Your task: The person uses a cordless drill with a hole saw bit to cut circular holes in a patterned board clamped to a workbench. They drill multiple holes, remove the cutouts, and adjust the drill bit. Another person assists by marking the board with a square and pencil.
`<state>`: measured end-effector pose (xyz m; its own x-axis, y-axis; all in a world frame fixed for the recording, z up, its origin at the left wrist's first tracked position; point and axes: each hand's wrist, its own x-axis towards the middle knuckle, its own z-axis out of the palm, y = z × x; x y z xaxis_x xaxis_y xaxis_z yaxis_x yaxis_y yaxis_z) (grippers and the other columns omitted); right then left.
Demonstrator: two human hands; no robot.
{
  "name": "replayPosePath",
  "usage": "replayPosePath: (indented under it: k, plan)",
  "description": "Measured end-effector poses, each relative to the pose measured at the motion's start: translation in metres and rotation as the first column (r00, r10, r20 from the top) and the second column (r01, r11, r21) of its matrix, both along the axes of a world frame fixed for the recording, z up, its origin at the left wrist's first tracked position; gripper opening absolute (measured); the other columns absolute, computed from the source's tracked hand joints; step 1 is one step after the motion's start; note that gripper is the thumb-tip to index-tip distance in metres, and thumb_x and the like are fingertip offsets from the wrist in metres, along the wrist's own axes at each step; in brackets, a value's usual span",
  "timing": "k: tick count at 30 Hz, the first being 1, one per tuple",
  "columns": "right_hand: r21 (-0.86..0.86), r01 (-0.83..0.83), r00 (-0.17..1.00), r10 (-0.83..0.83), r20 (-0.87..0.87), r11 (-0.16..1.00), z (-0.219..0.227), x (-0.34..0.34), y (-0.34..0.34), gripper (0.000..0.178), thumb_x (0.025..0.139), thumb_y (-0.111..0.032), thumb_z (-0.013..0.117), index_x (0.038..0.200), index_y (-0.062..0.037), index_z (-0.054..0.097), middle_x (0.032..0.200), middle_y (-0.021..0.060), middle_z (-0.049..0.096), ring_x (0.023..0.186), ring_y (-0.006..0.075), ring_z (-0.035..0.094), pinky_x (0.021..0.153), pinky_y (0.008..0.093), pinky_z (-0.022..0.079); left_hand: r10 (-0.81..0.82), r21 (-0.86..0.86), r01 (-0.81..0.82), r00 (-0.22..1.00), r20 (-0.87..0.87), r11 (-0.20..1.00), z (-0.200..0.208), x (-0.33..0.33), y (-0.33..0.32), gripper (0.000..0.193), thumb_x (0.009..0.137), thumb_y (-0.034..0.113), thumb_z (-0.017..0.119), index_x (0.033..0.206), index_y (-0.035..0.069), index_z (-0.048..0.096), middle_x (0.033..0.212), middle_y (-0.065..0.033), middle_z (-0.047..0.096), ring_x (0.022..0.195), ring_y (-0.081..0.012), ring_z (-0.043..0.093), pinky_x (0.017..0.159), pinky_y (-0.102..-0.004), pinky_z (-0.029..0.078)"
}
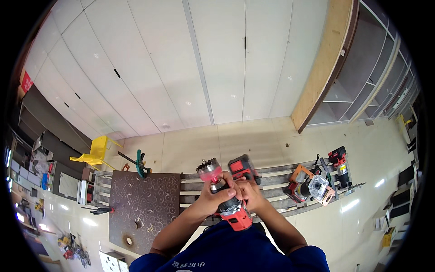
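Close to my chest I hold a red and black cordless drill [238, 218], its nose pointing away from me. A hole saw [210, 171] with a dark toothed rim and a red body sits in the chuck. My left hand [210, 199] is closed around the chuck end, just below the hole saw. My right hand [248, 191] wraps the drill near its handle; its fingers are partly hidden. Beyond that hand shows a red and black battery pack [243, 167], which looks like the foot of the drill's handle. Behind the drill lies a slatted bench [195, 192].
A brown board [147, 204] with ring marks and cut holes covers the bench's left part, with a green clamp [141, 165] at its far edge. Right, a trim router [315, 186] and another red drill [340, 165] lie. A yellow chair [96, 152] stands left, before white cabinet doors [154, 63].
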<state>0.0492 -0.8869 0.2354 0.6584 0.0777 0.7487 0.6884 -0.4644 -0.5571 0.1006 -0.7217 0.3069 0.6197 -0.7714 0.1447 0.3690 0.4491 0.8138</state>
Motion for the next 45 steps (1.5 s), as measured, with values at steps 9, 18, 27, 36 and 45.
replayPosePath:
  k: [9,18,27,36,45]
  plan:
    - [0.162,-0.044,0.998,0.051,-0.042,0.986,-0.013,-0.008,0.022,0.047,0.070,-0.021,0.080,0.107,-0.0020,0.057,0.085,0.0155,0.069,0.073,0.0337,0.070,0.065,0.0398,0.055,-0.150,-0.060,0.158,0.981,0.123,0.986,0.005,0.009,0.005,0.024,0.086,0.016,0.071,0.090,0.011,0.049,0.078,-0.0084,0.069,0.081,-0.0227,0.071,0.120,-0.0527,0.018]
    - [0.242,0.034,0.913,0.068,-0.402,0.970,-0.022,-0.023,0.068,0.059,0.079,-0.021,0.075,0.128,0.0016,0.051,0.111,0.0177,0.063,0.104,0.0323,0.064,0.088,0.0427,0.051,-0.194,-0.058,0.206,0.967,0.166,0.977,0.024,0.010,-0.004,0.028,0.084,0.026,0.074,0.086,0.013,0.049,0.075,-0.0137,0.070,0.077,-0.0290,0.072,0.118,-0.0583,0.018]
    - [0.138,0.063,0.995,-0.051,-0.088,0.988,-0.019,-0.007,0.030,0.057,0.076,-0.023,0.075,0.123,0.0015,0.056,0.089,0.0133,0.068,0.076,0.0337,0.068,0.072,0.0389,0.055,0.056,0.165,-0.081,0.987,0.153,0.983,0.032,-0.008,0.002,0.027,0.092,0.021,0.070,0.104,0.003,0.055,0.102,-0.0190,0.071,0.104,-0.0272,0.068,0.088,-0.0376,0.054]
    - [-0.055,0.151,0.988,-0.152,-0.024,0.987,-0.023,-0.023,0.014,0.043,0.066,-0.023,0.074,0.102,-0.0019,0.064,0.069,0.0085,0.063,0.056,0.0282,0.062,0.054,0.0378,0.049,0.058,0.230,-0.040,0.996,-0.069,0.972,-0.005,-0.017,0.006,0.021,0.089,0.017,0.072,0.093,0.004,0.056,0.084,-0.0127,0.070,0.086,-0.0217,0.070,0.096,-0.0368,0.049]
    - [0.051,0.109,0.994,-0.108,-0.014,0.993,-0.030,-0.032,0.020,0.047,0.067,-0.009,0.074,0.112,0.0021,0.065,0.091,0.0171,0.071,0.071,0.0330,0.069,0.065,0.0398,0.056,0.080,0.275,-0.099,0.994,0.078,0.956,-0.003,-0.027,0.004,0.017,0.089,0.014,0.067,0.091,0.005,0.053,0.089,-0.0125,0.070,0.084,-0.0147,0.064,0.106,-0.0380,0.039]
